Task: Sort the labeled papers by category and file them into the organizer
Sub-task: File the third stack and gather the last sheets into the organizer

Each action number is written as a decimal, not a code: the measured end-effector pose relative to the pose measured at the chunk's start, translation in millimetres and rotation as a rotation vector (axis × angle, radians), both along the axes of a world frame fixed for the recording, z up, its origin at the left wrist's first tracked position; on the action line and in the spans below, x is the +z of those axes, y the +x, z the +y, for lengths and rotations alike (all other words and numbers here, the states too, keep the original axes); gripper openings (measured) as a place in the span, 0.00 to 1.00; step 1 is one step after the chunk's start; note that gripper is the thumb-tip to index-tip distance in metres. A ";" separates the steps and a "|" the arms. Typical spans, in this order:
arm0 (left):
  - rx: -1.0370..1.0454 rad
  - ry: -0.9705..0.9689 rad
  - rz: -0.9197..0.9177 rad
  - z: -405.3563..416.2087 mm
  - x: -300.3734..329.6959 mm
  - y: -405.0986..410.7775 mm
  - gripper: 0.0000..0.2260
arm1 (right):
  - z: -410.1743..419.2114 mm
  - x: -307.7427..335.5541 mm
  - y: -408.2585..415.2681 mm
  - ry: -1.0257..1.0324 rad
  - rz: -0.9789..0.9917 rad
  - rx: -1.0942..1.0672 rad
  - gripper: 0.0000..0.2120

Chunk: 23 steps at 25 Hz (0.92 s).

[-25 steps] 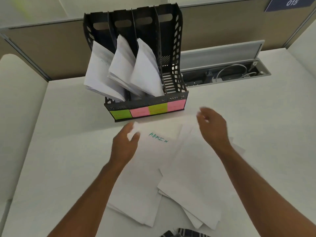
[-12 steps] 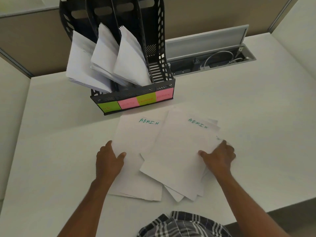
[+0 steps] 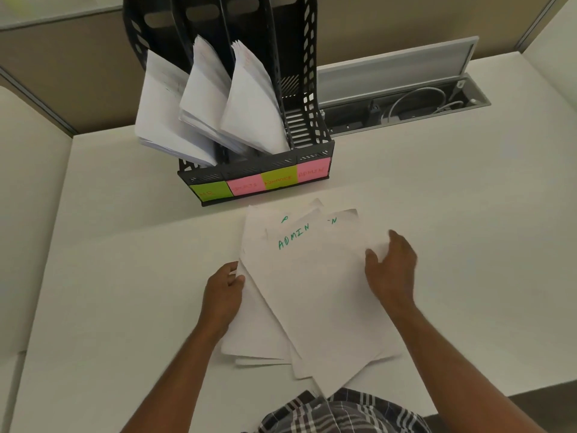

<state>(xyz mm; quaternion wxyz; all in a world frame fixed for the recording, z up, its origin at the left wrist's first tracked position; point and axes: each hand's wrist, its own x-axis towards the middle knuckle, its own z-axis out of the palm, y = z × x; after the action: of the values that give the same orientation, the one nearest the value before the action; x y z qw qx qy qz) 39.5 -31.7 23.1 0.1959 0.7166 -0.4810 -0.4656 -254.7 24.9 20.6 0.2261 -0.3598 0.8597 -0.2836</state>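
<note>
A loose stack of white papers [image 3: 315, 295] lies on the desk in front of me, the top sheet marked ADMIN in green. My left hand [image 3: 223, 292] pinches the stack's left edge. My right hand [image 3: 390, 270] presses flat on its right side. Behind the stack stands a black slotted organizer [image 3: 299, 89] with green and pink sticky labels [image 3: 259, 182] along its front. Its three left slots hold leaning bundles of paper [image 3: 212, 98]. The rightmost slot, over the pink ADMIN label [image 3: 312, 173], shows no paper.
The white desk [image 3: 125, 276] stretches left and right of the papers. An open cable tray [image 3: 406, 104] with wires runs along the back right. A beige partition wall [image 3: 78, 73] stands behind the organizer. My plaid shirt [image 3: 337, 414] shows at the bottom edge.
The two spread piles of ADMIN sheets have been pushed together into one overlapping stack. Both hands moved inward along its sides, and the view shifted closer.
</note>
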 end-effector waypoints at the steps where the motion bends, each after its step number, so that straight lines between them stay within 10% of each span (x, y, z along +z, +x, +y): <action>1: 0.037 0.024 0.048 6.9 -1.6 -4.6 0.13 | 5.1 -0.1 2.6 0.132 0.042 -0.016 0.34; 4: 0.140 0.034 0.171 25.3 -5.2 -24.3 0.13 | 20.9 0.0 24.6 0.382 0.054 0.152 0.38; 13: 0.305 0.171 0.731 23.3 -4.1 -31.1 0.29 | 12.2 -0.7 43.1 0.286 -0.061 0.211 0.27; 18: 0.067 0.158 0.418 14.7 -7.8 -20.8 0.12 | -0.3 2.6 42.2 0.316 -0.135 0.304 0.20; 23: 0.092 -0.076 0.504 9.7 24.8 -22.1 0.10 | -10.9 39.0 27.0 0.005 -0.508 0.211 0.11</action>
<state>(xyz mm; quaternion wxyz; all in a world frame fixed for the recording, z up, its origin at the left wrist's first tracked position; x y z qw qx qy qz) 17.4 -22.0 47.9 0.3571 0.5912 -0.4013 -0.6016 -227.6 14.0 59.6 0.4637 -0.3641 0.7338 -0.3374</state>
